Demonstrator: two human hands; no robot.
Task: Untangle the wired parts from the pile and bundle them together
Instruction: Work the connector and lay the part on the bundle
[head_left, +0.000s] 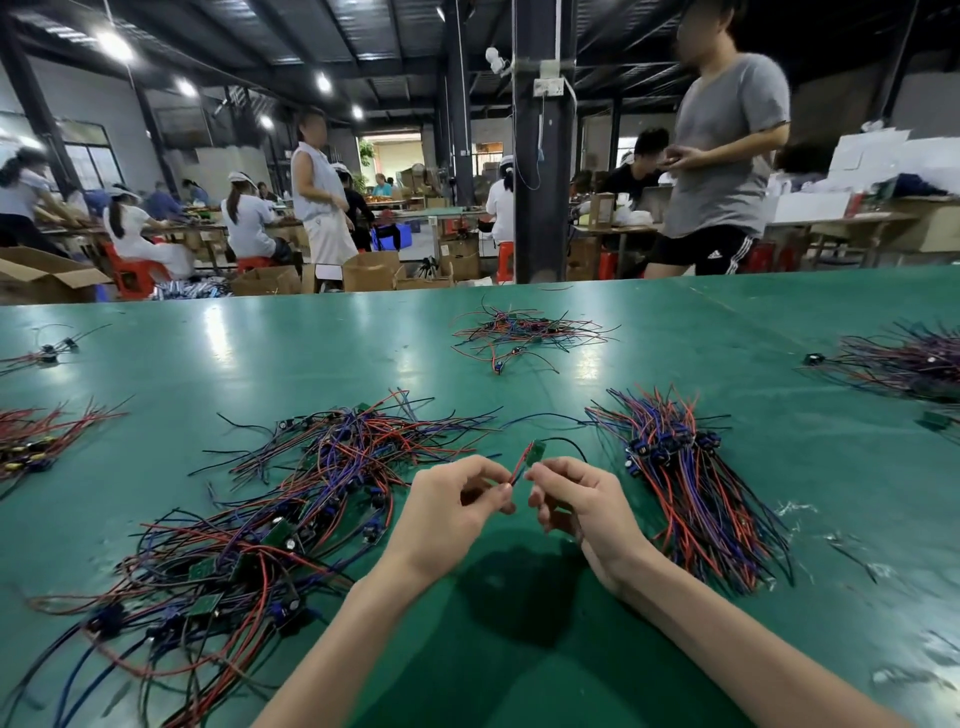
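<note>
Pinching a small green circuit board with red and black wire leads (537, 450), left hand (457, 501) and right hand (579, 501) hold it over the green tabletop (260, 343) toward its near edge, between the tangled red-blue-black wire pile (280, 509) and the straightened wire bundle (691, 483). Its loose black lead may snag the bundle and drag strands out.

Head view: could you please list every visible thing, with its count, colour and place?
table: one, green, fills lower frame.
tangled pile: one, red, blue and black wires, green boards, left of hands.
aligned bundle: one, same colours, right of hands.
smaller piles: four, same colours; far centre, far right, two at left edge.
wired part: one, green board, red and black wires, between both hands.
boxes: several, brown, beyond table.
people: several, background.
left hand: one, pinches red wire.
right hand: one, pinches wired part.
</note>
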